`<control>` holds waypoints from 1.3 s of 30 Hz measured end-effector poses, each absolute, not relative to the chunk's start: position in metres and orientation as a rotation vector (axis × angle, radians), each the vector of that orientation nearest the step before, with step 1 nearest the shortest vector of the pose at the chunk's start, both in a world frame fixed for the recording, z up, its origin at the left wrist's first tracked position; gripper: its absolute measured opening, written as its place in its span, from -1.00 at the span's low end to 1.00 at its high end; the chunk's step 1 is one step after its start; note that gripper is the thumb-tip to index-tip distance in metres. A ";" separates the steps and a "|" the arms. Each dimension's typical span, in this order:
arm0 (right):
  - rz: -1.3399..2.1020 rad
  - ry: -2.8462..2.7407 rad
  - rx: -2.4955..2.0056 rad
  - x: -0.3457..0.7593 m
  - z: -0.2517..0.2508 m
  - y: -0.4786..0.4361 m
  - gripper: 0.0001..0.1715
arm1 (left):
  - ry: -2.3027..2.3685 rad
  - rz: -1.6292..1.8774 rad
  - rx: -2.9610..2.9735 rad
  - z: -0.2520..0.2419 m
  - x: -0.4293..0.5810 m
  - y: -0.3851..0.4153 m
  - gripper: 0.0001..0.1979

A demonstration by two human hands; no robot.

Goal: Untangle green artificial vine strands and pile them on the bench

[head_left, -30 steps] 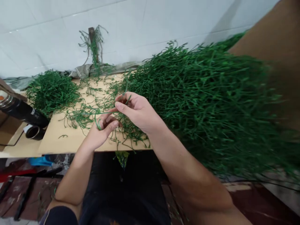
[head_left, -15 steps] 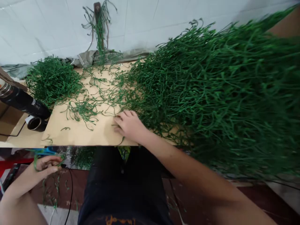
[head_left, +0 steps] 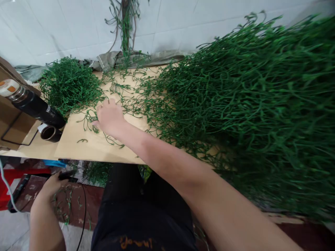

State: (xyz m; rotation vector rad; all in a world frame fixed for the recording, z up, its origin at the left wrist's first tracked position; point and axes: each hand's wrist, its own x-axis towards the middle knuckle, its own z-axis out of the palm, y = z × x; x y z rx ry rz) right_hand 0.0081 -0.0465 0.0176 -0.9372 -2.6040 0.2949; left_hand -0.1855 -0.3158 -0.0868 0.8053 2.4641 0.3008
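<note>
My right hand (head_left: 111,116) reaches over the table with its fingers spread and thumb out to the left. It covers part of a small heap of green plastic stems (head_left: 90,120), and I see nothing gripped in it. Below the table's front edge, my left hand (head_left: 53,184) has its fingers apart, beside a dark object (head_left: 69,174) whose kind I cannot make out. A rounded pile of green stems (head_left: 69,83) sits at the back left. The largest mass of green stems (head_left: 230,90) fills the right side.
A black vacuum flask (head_left: 39,108) and a dark cup (head_left: 51,133) stand at the left by a cardboard box (head_left: 7,122). More stems hang on the tiled wall from a post (head_left: 125,24). A black cable (head_left: 85,209) hangs below the table.
My right hand has moved left and away from me, from the table's front onto the small heap. The green stems in my left hand are gone from it. The view has shifted slightly.
</note>
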 end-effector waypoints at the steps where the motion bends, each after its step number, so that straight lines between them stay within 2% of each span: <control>1: 0.321 -2.640 -0.991 -0.004 0.012 -0.042 -0.43 | 2.463 0.294 0.784 -0.080 -0.185 -0.320 -0.56; 5: 0.500 -2.741 -1.052 -0.016 -0.007 -0.018 -0.68 | 2.362 0.418 0.826 -0.037 -0.168 -0.328 -0.52; 8: 0.576 -2.555 -0.997 0.005 0.000 0.001 -0.80 | 2.321 0.720 0.961 -0.006 -0.148 -0.306 -0.59; 12: 0.691 -2.202 -0.999 0.043 0.021 0.016 -0.81 | 2.153 1.301 1.157 0.012 -0.111 -0.227 -0.60; 17: 0.501 -1.942 -0.869 0.086 0.022 -0.002 -0.86 | 1.500 1.540 1.231 0.019 -0.040 -0.111 -0.48; 20: 0.330 -1.998 -0.767 0.106 0.014 -0.022 -0.83 | 1.280 1.595 1.111 0.026 -0.004 -0.064 -0.52; 23: 0.357 -2.026 -0.732 0.124 0.010 -0.028 -0.80 | 1.151 1.586 1.014 0.035 0.015 -0.037 -0.59; 31: 0.644 -1.961 -0.809 0.158 0.008 -0.016 -0.78 | 1.018 1.415 0.824 0.047 0.030 -0.014 -0.38; 34: 0.658 -1.966 -0.843 0.158 0.005 -0.025 -0.65 | 1.000 1.420 0.745 0.043 0.038 -0.004 -0.46; 39: 0.509 -2.027 -0.958 0.154 -0.003 -0.043 -0.63 | 0.921 1.554 0.476 0.040 0.048 0.014 -0.57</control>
